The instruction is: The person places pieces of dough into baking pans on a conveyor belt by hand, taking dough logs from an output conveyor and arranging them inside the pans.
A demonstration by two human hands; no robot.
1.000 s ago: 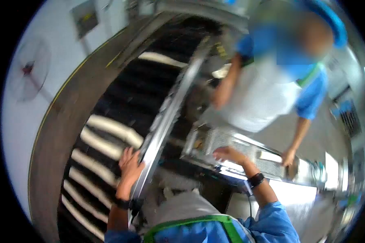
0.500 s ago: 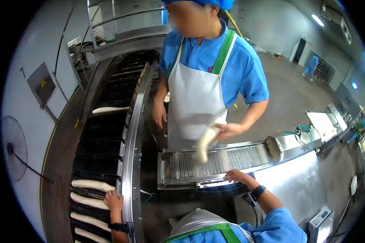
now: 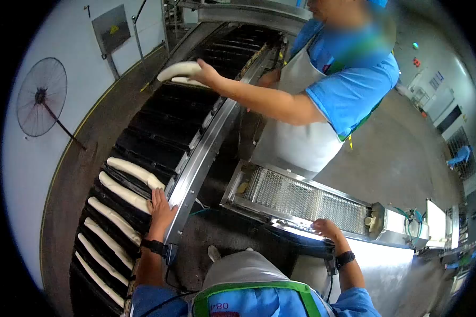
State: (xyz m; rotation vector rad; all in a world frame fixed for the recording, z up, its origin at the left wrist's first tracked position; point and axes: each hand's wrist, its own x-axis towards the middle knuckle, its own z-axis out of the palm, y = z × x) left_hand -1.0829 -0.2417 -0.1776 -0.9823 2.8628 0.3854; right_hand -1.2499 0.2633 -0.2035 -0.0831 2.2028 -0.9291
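Observation:
My left hand (image 3: 162, 212) lies flat with its fingers stretched out at the right ends of two long white dough strips. The upper dough strip (image 3: 135, 171) and the lower dough strip (image 3: 122, 193) rest in black grooved trays (image 3: 143, 132). Several more strips lie in the grooves nearer to me. Over the near rail of the metal mesh conveyor (image 3: 301, 201), my right hand (image 3: 328, 229) hovers or rests, fingers loosely bent and nothing seen in them. Across from me, a co-worker's hand (image 3: 209, 74) holds a thick dough piece (image 3: 180, 70) above the trays.
A steel rail (image 3: 195, 169) edges the tray line. The co-worker in a white apron (image 3: 296, 142) stands between both lines. A pale lump (image 3: 371, 223) shows at the mouth of the steel machine (image 3: 396, 224). A fan (image 3: 41, 96) stands by the left wall.
The co-worker's dough piece has gone from above the mesh conveyor to over the black trays. My view has turned, and my hands keep nearly the same places.

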